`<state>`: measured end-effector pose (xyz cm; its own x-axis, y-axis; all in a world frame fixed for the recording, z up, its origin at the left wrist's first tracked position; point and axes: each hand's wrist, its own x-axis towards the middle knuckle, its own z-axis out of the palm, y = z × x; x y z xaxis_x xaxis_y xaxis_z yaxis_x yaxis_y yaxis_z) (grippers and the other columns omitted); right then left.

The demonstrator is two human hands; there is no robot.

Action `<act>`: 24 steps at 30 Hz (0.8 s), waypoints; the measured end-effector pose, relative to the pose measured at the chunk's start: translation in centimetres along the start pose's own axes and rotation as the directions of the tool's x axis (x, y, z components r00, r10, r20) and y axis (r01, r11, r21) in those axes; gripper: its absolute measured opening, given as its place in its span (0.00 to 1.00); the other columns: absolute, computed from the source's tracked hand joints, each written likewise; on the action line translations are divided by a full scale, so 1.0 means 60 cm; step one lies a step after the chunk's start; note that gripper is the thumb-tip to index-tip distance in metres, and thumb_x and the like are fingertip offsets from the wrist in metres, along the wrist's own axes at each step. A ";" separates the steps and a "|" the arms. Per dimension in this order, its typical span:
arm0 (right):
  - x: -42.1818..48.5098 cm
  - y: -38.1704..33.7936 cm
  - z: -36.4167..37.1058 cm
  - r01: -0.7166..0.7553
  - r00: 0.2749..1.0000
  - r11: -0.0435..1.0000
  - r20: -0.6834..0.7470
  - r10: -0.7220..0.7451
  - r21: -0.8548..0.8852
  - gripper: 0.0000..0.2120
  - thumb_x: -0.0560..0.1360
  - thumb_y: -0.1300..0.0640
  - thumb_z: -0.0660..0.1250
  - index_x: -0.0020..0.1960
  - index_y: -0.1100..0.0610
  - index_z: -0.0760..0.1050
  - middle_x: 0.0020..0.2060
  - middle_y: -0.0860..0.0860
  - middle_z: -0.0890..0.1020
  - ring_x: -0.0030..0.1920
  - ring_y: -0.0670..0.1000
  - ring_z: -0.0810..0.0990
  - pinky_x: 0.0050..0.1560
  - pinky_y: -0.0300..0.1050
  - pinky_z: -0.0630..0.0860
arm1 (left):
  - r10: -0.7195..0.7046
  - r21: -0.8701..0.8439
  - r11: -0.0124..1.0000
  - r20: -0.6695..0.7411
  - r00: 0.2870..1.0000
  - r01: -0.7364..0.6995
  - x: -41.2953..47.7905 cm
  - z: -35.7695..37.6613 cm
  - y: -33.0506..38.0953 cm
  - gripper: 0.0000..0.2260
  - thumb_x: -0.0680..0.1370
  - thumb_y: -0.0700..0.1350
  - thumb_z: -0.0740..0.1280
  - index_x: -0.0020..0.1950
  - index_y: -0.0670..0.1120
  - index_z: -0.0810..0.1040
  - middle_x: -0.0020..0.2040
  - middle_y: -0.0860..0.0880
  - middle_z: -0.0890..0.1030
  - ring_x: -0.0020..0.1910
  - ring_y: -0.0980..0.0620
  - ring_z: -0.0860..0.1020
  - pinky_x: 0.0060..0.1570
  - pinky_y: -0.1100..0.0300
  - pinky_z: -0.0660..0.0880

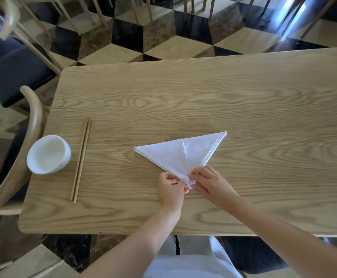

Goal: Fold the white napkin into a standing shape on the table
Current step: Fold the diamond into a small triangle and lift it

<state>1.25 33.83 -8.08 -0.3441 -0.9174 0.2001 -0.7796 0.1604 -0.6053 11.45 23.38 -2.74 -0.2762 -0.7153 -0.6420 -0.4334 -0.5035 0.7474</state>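
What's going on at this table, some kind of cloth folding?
A person is folding a white napkin on a wooden table. It lies flat for now, folded into a triangle, not yet standing. Both hands pinch its near point: the left hand from one side, the right hand from the other. Off to the left sit a white bowl and a pair of chopsticks, both untouched.

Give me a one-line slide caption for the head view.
Both hands pinch the near tip of a flat triangular white napkin on the table.
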 end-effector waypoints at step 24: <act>-0.032 -0.059 0.050 -0.123 0.986 0.871 -0.161 0.051 -0.477 0.19 0.68 0.64 0.67 0.58 0.59 0.76 0.54 0.51 0.75 0.49 0.53 0.77 0.54 0.46 0.67 | -0.103 -0.249 0.967 -0.221 0.970 0.046 0.083 -0.026 0.066 0.34 0.70 0.35 0.70 0.72 0.43 0.57 0.58 0.44 0.76 0.51 0.47 0.79 0.58 0.47 0.76</act>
<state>6.24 33.96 -8.65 -0.4629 -0.8376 0.2902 -0.8859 0.4257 -0.1842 9.71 17.07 -2.71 -0.0336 -0.7487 -0.6621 -0.2182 -0.6410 0.7359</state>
